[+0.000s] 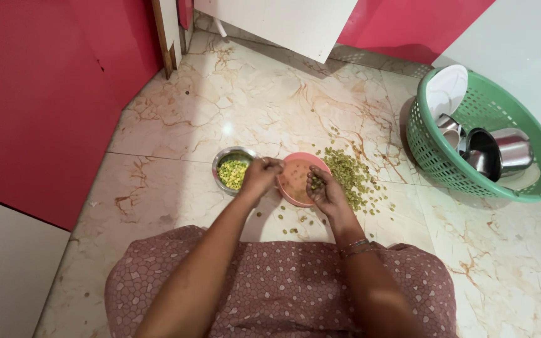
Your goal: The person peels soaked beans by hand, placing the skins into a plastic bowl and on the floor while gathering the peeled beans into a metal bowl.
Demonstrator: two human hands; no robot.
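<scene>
The left hand (259, 176) has its fingers curled over the left rim of a round pink plastic plate (297, 181), gripping it. The right hand (328, 194) rests on the plate's right edge, fingers loosely cupped around a few green beans; how tightly they close cannot be told. Just left of the left fingers stands a small round steel bowl (233, 170) filled with yellow-green shelled beans. Just beyond the right fingers lies a heap of green beans (349, 172) on the marble floor (220, 106). Well to the right sits a green plastic basket (430, 150) holding steel vessels.
</scene>
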